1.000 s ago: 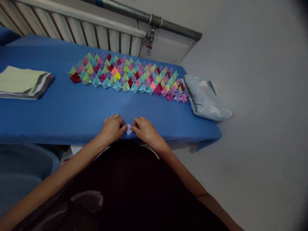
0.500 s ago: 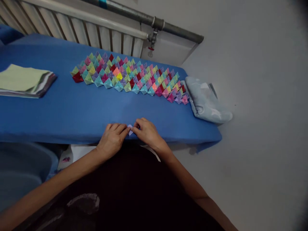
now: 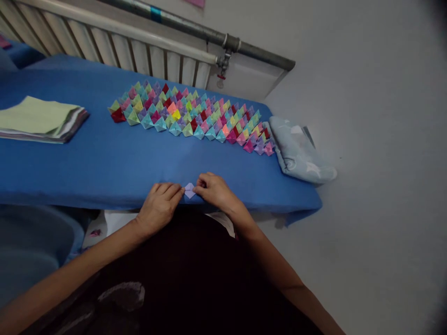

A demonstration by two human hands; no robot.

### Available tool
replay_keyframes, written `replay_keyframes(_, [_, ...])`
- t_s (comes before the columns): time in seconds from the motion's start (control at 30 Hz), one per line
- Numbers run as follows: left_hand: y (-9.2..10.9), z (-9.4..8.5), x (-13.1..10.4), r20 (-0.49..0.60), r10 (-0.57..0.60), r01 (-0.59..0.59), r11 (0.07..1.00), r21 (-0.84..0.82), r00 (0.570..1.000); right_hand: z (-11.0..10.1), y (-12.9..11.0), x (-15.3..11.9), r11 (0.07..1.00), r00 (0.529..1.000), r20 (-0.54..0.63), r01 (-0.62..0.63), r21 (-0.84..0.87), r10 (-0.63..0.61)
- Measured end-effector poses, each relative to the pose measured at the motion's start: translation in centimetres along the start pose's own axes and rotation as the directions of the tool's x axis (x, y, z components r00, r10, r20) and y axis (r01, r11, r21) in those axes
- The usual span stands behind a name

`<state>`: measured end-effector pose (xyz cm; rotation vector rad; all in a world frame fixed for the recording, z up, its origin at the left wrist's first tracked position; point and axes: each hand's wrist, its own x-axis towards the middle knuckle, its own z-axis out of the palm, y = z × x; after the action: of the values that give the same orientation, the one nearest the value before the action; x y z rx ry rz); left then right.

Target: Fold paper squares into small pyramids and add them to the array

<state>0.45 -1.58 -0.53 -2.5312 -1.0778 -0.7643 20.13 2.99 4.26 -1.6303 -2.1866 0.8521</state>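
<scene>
A small lavender piece of folded paper [image 3: 189, 190] lies at the front edge of the blue-covered table [image 3: 115, 167], with a crease line across its middle. My left hand [image 3: 159, 204] grips its left corner, the fingers held together. On the opposite corner, my right hand [image 3: 214, 190] pinches the paper between thumb and forefinger. Behind my hands stand rows of small folded paper shapes [image 3: 188, 116] in pink, red, green, yellow, turquoise and purple, all with pointed tops.
At the left lies a stack of coloured paper sheets [image 3: 38, 116], pale green on top. A folded grey-blue cloth [image 3: 300, 153] rests at the table's right end. A radiator [image 3: 139, 56] and a pipe [image 3: 195, 30] run along the back wall. Below left is a blue chair-like shape [image 3: 35, 242].
My hands have moved slightly apart, so more of the lavender paper shows between them. The view has shifted a little.
</scene>
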Motion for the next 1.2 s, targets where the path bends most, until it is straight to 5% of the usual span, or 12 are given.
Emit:
replay_keyframes(0.4, [1.3, -0.5, 2.8, 0.224, 0.000, 0.003, 1.000, -0.013, 0.975, 0.0, 0.3, 0.2, 1.000, 1.000, 0.002, 0.010, 0.007, -0.010])
replay_keyframes(0.73, [0.8, -0.6, 2.8, 0.268, -0.052, 0.073, 0.995, -0.069, 0.962, 0.2, 0.9, 0.2, 0.980, 0.999, -0.042, -0.018, 0.196, 0.026])
replay_keyframes(0.9, [-1.6, -0.6, 6.1, 0.486, -0.033, 0.164, 0.960, -0.229, 0.873, 0.6, 1.9, -0.8, 0.735, 0.968, -0.057, -0.147, 0.662, 0.244])
replay_keyframes(1.1, [-4.1, 0.3, 10.1, 0.676, 0.086, 0.247, 0.891, -0.381, 0.732, 0.2, 2.0, -1.1, 0.633, 0.968, 0.002, -0.166, 0.756, 0.251])
replay_keyframes(1.2, [-4.2, 0.4, 10.7, 0.706, 0.114, 0.250, 0.886, -0.390, 0.699, 0.1, 2.0, -1.1, 0.630, 0.968, 0.000, -0.164, 0.759, 0.252])
